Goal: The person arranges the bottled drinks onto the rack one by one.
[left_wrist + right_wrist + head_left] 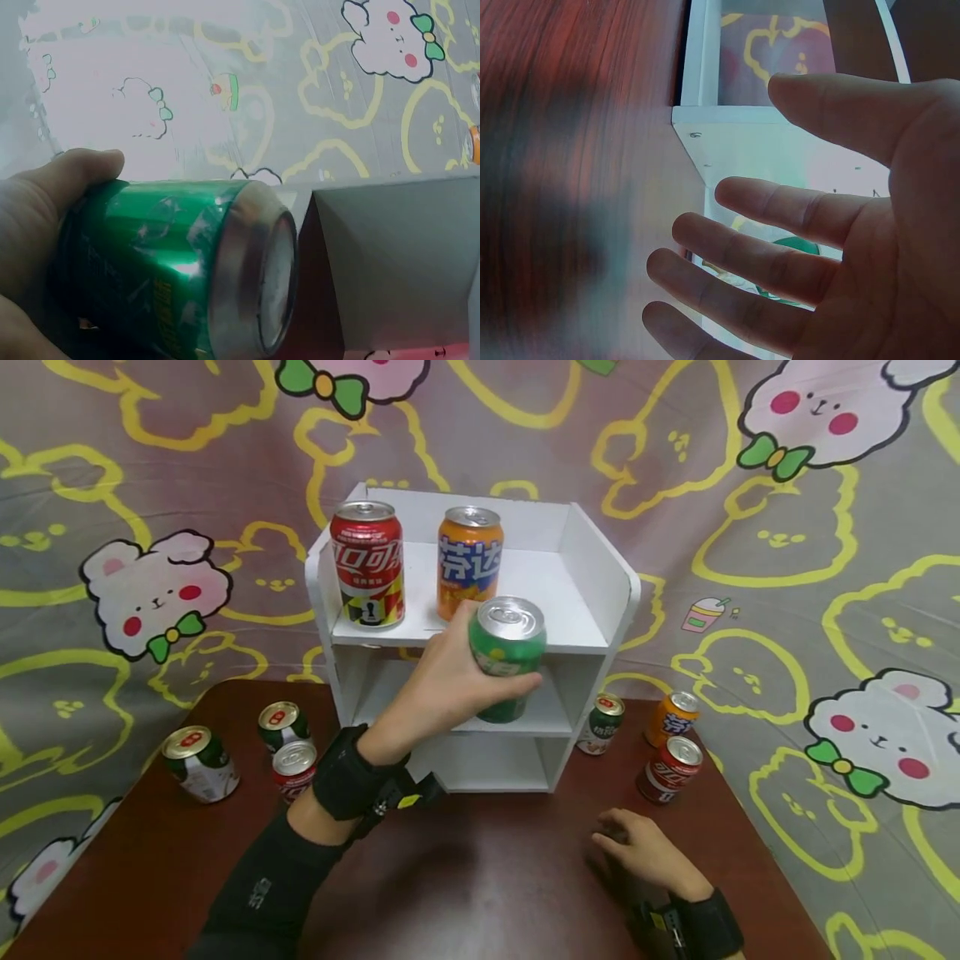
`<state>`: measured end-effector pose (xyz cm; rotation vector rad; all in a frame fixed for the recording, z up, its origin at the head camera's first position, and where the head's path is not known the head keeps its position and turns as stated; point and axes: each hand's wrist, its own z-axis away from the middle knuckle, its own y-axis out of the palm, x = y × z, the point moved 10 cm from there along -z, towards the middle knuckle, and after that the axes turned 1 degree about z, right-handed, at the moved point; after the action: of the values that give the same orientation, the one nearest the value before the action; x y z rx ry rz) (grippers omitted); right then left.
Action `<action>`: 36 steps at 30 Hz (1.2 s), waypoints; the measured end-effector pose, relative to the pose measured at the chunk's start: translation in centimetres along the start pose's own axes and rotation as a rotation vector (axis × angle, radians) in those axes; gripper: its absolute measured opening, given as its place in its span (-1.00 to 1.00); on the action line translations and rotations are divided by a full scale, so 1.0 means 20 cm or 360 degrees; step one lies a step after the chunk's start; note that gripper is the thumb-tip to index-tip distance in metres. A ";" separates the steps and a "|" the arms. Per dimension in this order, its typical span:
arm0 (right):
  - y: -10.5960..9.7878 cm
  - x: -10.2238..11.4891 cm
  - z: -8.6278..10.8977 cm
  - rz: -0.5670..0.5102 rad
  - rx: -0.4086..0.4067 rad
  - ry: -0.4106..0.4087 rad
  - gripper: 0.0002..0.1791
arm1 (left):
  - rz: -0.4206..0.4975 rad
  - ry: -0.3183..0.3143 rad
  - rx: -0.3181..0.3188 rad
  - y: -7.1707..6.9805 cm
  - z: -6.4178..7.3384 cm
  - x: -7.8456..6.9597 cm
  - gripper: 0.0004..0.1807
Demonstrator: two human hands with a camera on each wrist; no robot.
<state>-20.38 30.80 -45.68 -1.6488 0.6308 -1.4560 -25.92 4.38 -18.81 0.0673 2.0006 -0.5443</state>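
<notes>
My left hand (457,672) grips a green soda can (512,647) in front of the white shelf unit (592,568), near the front edge of its top tier. In the left wrist view, the green can (157,262) lies sideways across the picture, with the thumb along its side. On the top tier stand a red cola can (368,568) and, just behind my left hand, an orange soda can (470,556). Low over the table at the right is my right hand (645,847), holding nothing. Its fingers are spread and relaxed in the right wrist view.
Left of the shelf stand two green-and-white cans (201,764) (283,727) and a red can (294,767), partly hidden by my left wrist. At the right are a green-and-white can (602,724), an orange can (672,718) and a red can (670,768). A patterned curtain (675,527) hangs behind.
</notes>
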 end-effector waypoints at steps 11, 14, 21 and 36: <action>0.00 0.01 -0.02 0.0016 0.0004 0.0006 -0.58 | 0.0059 0.0162 -0.0085 0.01 -0.13 -0.18 -0.19; 0.01 0.02 -0.03 0.0024 -0.0013 -0.0018 -0.59 | 0.0038 0.0166 -0.0102 0.02 -0.17 -0.20 -0.23; 0.03 0.01 -0.04 0.0036 -0.0010 -0.0025 -0.59 | 0.0049 0.0100 -0.0112 0.06 -0.25 -0.18 -0.26; 0.01 -0.02 -0.05 0.0067 0.0012 0.0022 -0.61 | -0.0032 -0.0010 -0.0180 0.12 -0.41 -0.12 -0.16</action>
<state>-21.37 30.80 -46.07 -1.6119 0.6633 -1.4389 -30.83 10.21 -14.40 -0.0240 2.0239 -0.4426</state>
